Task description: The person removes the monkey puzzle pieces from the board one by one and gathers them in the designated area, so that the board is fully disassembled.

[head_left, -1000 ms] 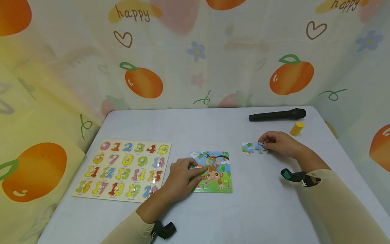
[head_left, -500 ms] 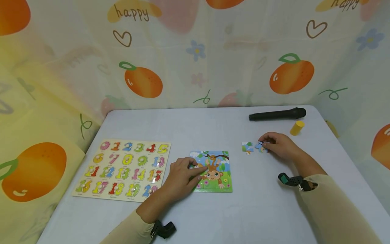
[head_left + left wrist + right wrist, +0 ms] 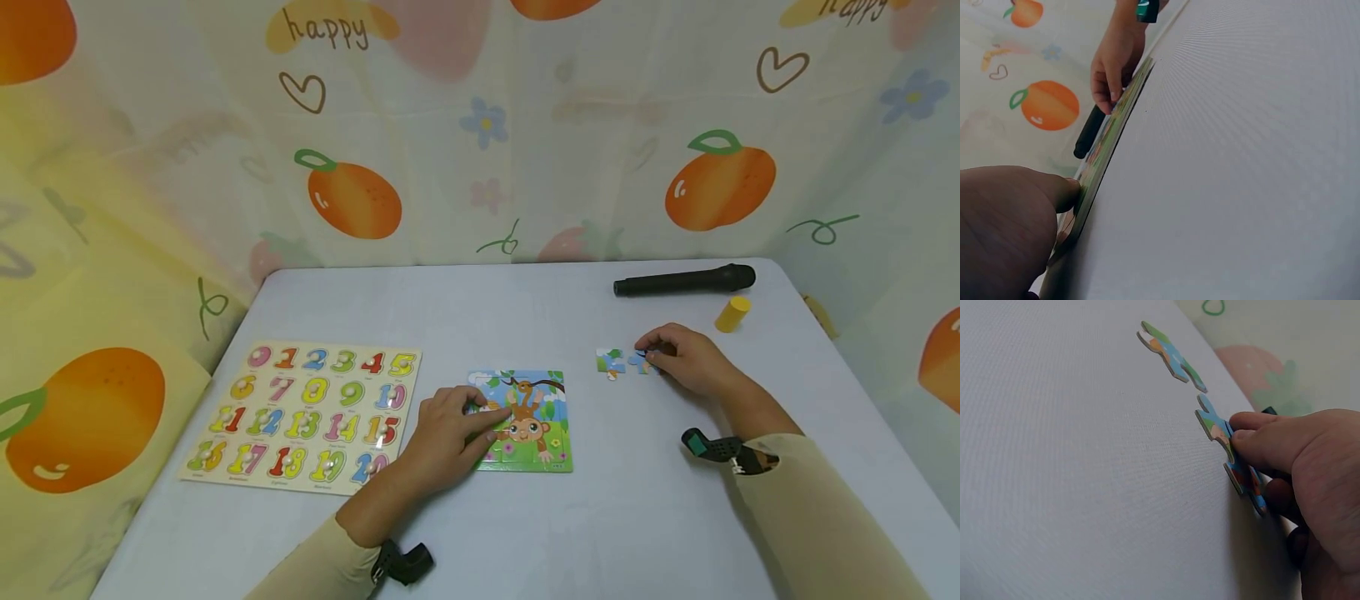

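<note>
My left hand rests on the left side of a square monkey jigsaw puzzle, index finger extended across it. In the left wrist view its thumb touches the edge of the puzzle board. Farther right, my right hand pinches a blue jigsaw piece low at the tabletop. Thumb and fingertips cover part of that piece in the right wrist view; whether more than one piece lies there, I cannot tell. A second jigsaw piece lies just left of it.
A peg board of numbers lies on the left, partly behind my left forearm. Toward the back right are a black microphone and a yellow cylinder. A patterned cloth hangs behind the white table.
My right forearm and wrist have shifted slightly left and down while the fingertips stay at the piece. The left hand and the puzzle have not moved.
</note>
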The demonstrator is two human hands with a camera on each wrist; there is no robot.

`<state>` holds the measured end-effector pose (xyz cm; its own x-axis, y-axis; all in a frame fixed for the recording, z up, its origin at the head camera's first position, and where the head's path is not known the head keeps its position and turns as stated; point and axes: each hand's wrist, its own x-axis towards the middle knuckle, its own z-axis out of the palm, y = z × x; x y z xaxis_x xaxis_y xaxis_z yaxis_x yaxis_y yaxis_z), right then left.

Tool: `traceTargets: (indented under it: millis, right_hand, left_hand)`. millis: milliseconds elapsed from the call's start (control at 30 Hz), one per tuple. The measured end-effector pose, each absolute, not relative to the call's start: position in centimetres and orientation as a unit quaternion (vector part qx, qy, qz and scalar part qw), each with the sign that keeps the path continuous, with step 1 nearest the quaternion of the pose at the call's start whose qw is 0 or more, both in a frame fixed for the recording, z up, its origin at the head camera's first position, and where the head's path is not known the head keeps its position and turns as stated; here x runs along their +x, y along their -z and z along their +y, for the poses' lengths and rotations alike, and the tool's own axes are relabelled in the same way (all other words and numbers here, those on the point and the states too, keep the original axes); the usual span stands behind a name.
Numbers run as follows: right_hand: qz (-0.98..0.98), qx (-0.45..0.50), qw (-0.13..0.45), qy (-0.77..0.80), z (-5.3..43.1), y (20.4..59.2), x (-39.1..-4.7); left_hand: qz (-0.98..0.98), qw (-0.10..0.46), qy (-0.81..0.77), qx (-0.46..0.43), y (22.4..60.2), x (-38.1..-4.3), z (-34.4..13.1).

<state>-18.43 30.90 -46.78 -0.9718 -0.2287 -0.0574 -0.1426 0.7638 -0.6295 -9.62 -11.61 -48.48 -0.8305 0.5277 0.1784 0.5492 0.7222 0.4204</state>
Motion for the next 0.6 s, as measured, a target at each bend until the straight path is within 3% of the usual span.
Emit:
traceTargets:
  millis: [600]
  right_hand:
    - [0.901,-0.057,0.121,0.412,30.6,44.5,-18.6]
  left_hand:
    - [-0.924,0.029,0.247,-0.291,47.3,-9.2,-10.9]
